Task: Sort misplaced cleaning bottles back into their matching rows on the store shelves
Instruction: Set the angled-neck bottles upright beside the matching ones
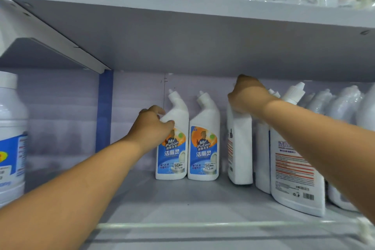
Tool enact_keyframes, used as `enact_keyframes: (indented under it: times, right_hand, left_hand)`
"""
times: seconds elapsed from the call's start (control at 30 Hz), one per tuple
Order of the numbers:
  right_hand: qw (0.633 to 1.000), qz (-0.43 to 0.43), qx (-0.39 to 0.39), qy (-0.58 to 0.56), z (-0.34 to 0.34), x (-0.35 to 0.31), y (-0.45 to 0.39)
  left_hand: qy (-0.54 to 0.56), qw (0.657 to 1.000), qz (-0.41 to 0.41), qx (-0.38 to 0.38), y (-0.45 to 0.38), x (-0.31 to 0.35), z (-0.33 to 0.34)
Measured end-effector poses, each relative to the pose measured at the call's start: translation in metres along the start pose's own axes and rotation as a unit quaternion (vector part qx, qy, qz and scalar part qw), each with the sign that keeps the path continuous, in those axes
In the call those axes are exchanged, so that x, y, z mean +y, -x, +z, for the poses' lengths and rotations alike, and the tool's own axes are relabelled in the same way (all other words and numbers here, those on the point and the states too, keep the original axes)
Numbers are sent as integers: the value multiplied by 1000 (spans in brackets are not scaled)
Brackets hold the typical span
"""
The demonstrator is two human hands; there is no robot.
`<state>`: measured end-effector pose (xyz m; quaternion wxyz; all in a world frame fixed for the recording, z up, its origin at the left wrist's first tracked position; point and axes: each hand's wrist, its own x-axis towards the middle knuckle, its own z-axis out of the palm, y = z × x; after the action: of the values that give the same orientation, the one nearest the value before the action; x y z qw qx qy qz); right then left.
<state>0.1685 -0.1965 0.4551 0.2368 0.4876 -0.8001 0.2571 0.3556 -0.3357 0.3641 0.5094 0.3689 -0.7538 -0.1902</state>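
Note:
Two white angled-neck toilet-cleaner bottles with blue and orange labels stand side by side deep on the shelf. My left hand (151, 126) grips the shoulder of the left labelled bottle (172, 148); the right labelled bottle (204, 148) stands free beside it. My right hand (246, 95) is closed over the top of a third white bottle (239, 154), turned side-on and upright, its cap hidden by my fingers. To its right stands a row of similar white bottles (294, 158) with their back labels facing me.
A large white jug (12, 138) with a blue label stands at the far left, past a blue upright post (104, 111). The upper shelf (203, 32) hangs low overhead. A pale guard rail (203, 225) runs along the shelf's front edge. Bare shelf floor (172, 199) lies in front of the bottles.

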Motion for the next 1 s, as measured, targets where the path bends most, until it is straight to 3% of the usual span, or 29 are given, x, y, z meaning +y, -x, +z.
enact_keyframes:
  times: [0.07, 0.17, 0.37, 0.53, 0.6, 0.7, 0.87, 0.93, 1.0]
  right_hand:
    - [1000, -11, 2, 6, -11, -5, 9]
    - [999, -41, 4, 1, -20, -19, 19]
    - [997, -70, -14, -37, -5, -53, 26]
    - [985, -137, 12, -106, 0, -56, 31]
    - [983, -118, 8, -137, -9, -41, 33]
    - [975, -102, 68, -187, -27, 0, 44]
    - [977, -46, 178, -106, -48, 79, 80]
    - [984, 9, 154, -91, -43, 96, 81]
    - [992, 74, 73, -71, -35, 108, 79]
  left_hand:
    - [-17, 998, 50, 33, 6, 10, 2]
    - [51, 994, 97, 7, 22, 31, 5]
    - [141, 971, 42, -189, 49, 57, 6]
    - [86, 987, 37, -132, 45, 50, -1]
    - [63, 988, 46, -136, 41, 46, -3]
    - [51, 988, 51, -137, 38, 43, -5]
    - [48, 988, 48, -139, 32, 39, -7]
    - [47, 987, 48, -147, 28, 36, -11]
    - [39, 986, 48, -156, 25, 34, -16]
